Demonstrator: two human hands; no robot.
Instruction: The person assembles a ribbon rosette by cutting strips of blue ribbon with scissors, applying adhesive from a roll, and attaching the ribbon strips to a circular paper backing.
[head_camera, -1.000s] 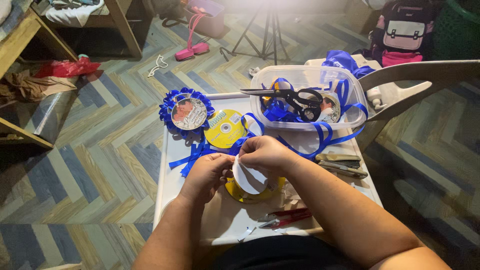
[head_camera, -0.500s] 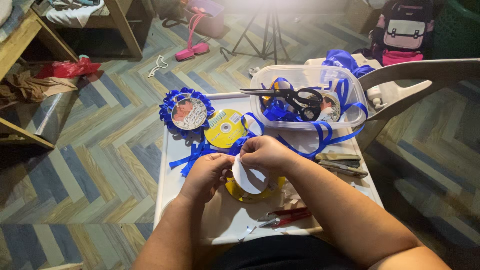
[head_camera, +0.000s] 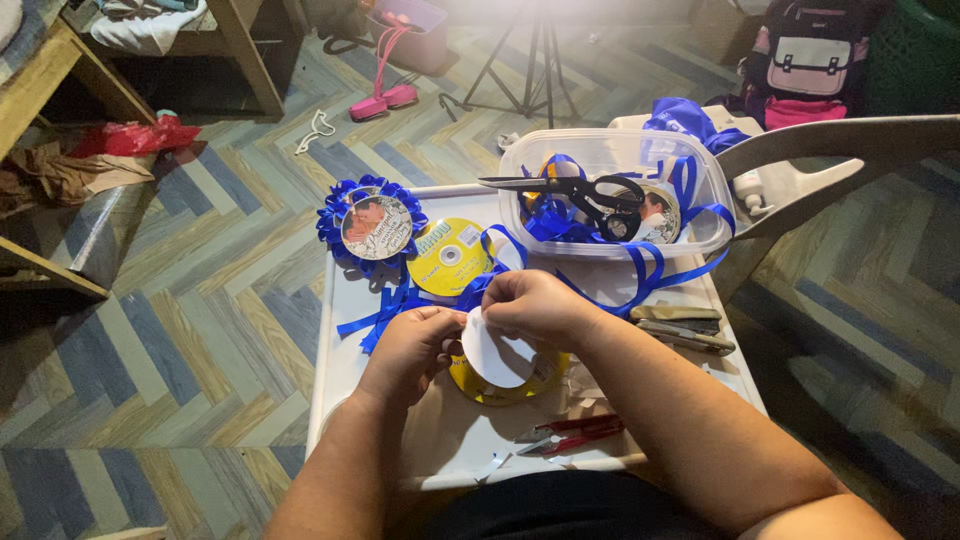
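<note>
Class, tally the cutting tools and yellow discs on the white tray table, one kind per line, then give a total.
Black-handled scissors: 1
Red-handled snips: 1
Yellow discs: 2
Total: 4

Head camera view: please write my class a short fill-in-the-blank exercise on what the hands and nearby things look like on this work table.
1. Both hands, left hand and right hand, hold a round ____ paper disc.
2. The black scissors lie across the rim of the clear plastic ____.
3. The finished rosette has a ruffle of ____ ribbon.
4. The small red-handled snips lie on the white table, nearest the ____ forearm.

Missing words: white; container; blue; right
</note>
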